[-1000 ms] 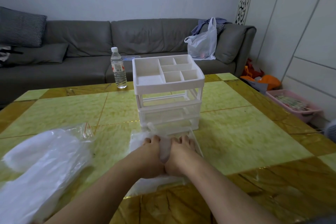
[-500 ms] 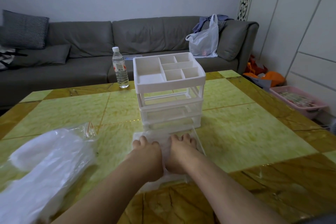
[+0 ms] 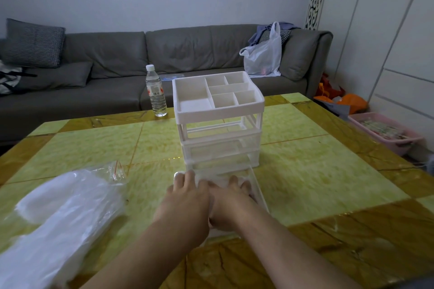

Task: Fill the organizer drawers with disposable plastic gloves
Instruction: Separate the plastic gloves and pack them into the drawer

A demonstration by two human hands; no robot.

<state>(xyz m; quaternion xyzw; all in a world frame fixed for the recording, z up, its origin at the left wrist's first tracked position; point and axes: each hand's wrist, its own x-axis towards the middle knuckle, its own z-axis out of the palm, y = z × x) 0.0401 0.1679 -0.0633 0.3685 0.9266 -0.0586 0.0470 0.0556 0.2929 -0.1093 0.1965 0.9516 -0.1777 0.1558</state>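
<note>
A white plastic organizer (image 3: pixel 218 110) with a divided top tray stands mid-table. Its clear bottom drawer (image 3: pixel 259 191) is pulled out toward me. My left hand (image 3: pixel 187 197) and my right hand (image 3: pixel 231 202) lie side by side, palms down, pressing a stack of thin clear gloves (image 3: pixel 204 179) into that drawer. The hands hide most of the stack. A large clear bag of more gloves (image 3: pixel 58 218) lies at the near left of the table.
A water bottle (image 3: pixel 156 91) stands at the table's far edge, left of the organizer. Behind is a grey sofa (image 3: pixel 112 54) with a white carrier bag (image 3: pixel 264 54). A pink basket (image 3: pixel 385 132) sits on the floor at right.
Both hands have slid forward a little over the gloves, toward the organizer. The head camera has tilted slightly.
</note>
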